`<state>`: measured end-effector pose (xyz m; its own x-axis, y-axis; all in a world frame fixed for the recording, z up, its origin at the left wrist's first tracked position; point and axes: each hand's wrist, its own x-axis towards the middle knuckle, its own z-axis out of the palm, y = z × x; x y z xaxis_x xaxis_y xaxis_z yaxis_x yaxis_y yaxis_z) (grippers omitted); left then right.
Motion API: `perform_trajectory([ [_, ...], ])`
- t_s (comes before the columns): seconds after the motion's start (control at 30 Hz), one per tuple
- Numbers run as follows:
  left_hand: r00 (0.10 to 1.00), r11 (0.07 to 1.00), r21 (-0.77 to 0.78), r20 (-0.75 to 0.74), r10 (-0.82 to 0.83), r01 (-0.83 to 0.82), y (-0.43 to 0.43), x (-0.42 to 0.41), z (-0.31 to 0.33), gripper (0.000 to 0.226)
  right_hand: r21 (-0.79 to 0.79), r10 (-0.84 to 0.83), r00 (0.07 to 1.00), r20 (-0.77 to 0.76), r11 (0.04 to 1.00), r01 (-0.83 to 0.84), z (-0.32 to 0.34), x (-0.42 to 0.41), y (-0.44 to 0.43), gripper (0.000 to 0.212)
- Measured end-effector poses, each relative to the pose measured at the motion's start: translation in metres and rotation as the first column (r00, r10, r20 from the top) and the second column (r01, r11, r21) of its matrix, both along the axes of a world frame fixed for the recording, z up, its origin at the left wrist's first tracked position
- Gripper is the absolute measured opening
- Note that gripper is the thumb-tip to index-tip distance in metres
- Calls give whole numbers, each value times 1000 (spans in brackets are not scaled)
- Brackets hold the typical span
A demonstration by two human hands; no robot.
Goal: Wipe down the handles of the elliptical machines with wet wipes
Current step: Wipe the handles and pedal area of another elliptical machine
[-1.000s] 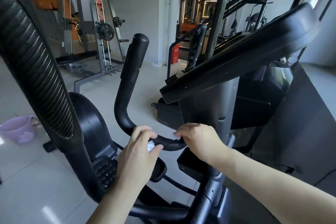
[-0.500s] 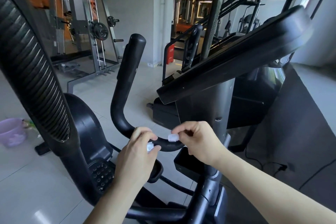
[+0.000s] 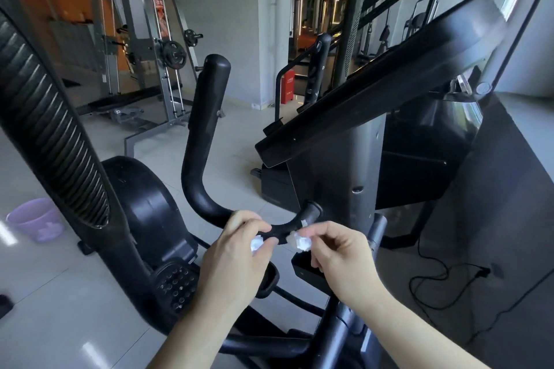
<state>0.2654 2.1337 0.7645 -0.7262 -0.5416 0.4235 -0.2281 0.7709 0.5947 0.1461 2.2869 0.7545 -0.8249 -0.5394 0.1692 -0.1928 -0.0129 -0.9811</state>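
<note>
Wiping: left hand (image 3: 236, 252) and right hand (image 3: 335, 252) each pinch a wadded wet wipe (image 3: 299, 241).
Handle (image 3: 278, 226): low centre of frame, curved black bar between the hands.
Technique: wrap the wipe round the bend, covering its underside.

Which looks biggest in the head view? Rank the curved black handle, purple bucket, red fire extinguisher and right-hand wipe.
1. Curved black handle
2. Purple bucket
3. Red fire extinguisher, though it stands far back, so this is apparent size only
4. Wipe pinched in the right hand
</note>
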Motion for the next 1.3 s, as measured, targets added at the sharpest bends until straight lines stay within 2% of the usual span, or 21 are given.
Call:
perform_trajectory([
  [0.1, 998, 991, 125, -18, -53, 55, 13, -2, 3, 19, -107, 32, 999, 7, 994, -31, -2, 2, 6, 37],
  [0.2, 995, 925, 368, -20, -98, 98, 27, -4, 15, 37, -122, 50, 998, -41, 991, -54, -3, 0, 7, 31],
  [0.27, 994, 873, 478, -4, -105, 95, 35, -5, 24, 34, -142, 44, 997, -70, 988, -54, 0, 1, 9, 25],
  [0.33, 993, 857, 507, 21, -113, 87, 42, -6, 30, 27, -196, 47, 998, -40, 979, -54, 5, 3, 10, 17],
  [0.43, 995, 881, 473, 66, -73, 33, 48, -12, 33, 19, -191, 17, 999, -40, 981, -25, -1, 0, 9, 17],
  [0.53, 998, 879, 476, 50, -39, 11, 53, -21, 30, 19, -135, -9, 999, -35, 991, 4, -6, 0, 10, 29],
  [0.7, 1000, 906, 423, 2, 19, -18, 53, -29, 24, 7, -174, 162, 974, 161, 976, -133, -1, 4, 20, 28],
  [0.73, 1000, 902, 432, -8, 12, -7, 53, -31, 23, 3, -179, 146, 975, 169, 977, -116, -2, 3, 20, 27],
  [0.83, 999, 906, 421, 4, -39, 34, 51, -34, 22, 9, -176, 73, 983, 169, 983, -43, -1, -1, 18, 23],
  [0.93, 998, 943, 331, 45, -41, 24, 43, -39, 24, 15, -157, 30, 985, 172, 988, -3, 1, -7, 14, 19],
  [1.0, 998, 973, 228, 65, 6, -21, 32, -46, 26, 18, -109, -26, 988, 152, 993, 43, -1, -14, 10, 23],
  [1.13, 982, 990, 41, 141, 125, -132, 14, -72, 32, 10, -56, -76, 987, 142, 995, 84, -6, -27, 6, 32],
  [1.2, 969, 986, 60, 204, 139, -154, 11, -88, 34, 8, -44, -74, 986, 150, 996, 81, -6, -29, 6, 32],
  [1.3, 949, 977, 177, 310, 56, -116, 8, -108, 42, 18, -19, -59, 986, 153, 998, 63, -7, -28, 6, 32],
])
